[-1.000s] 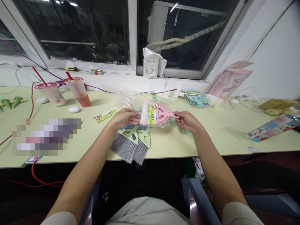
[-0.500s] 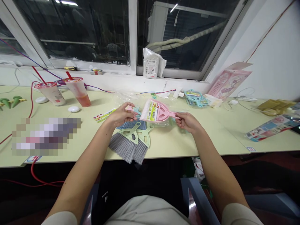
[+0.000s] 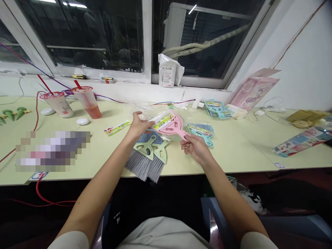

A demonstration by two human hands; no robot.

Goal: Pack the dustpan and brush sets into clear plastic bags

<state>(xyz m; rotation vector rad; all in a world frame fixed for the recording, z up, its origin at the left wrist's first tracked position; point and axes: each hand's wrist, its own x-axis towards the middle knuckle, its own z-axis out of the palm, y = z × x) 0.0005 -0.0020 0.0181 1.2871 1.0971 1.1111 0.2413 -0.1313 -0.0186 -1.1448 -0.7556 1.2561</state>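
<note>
While the handle of the pink dustpan (image 3: 174, 128) is pinched between thumb and fingers of the right hand (image 3: 195, 147), its wide end is met by the left hand (image 3: 140, 126), which is half curled, fingertips at the edge; whether anything is gripped there cannot be told. The pink dustpan is held tilted over the middle of the table (image 3: 246, 145), apparently raised off it, with a printed label (image 3: 165, 120) lying across its wide end. Clear plastic (image 3: 140, 108) is spread behind.

Progress, as judged: the printed label is on, but the piece is not yet set down, so handling looks unfinished. Whether it is fully wrapped cannot be made out. To its right, a blue set (image 3: 201, 131) is labelled and seemingly bagged; farther back, more blue sets (image 3: 217, 109) are piled, labelled too, so these look done. Near the front edge, two green brushes (image 3: 141, 147) with grey bristles are left overlapping; no label is seen on either, so they look undealt with. Blue bristles (image 3: 149, 137) are partly hidden behind them. A loose label (image 3: 117, 128) is seen beside the left hand, apparently unused.
</note>
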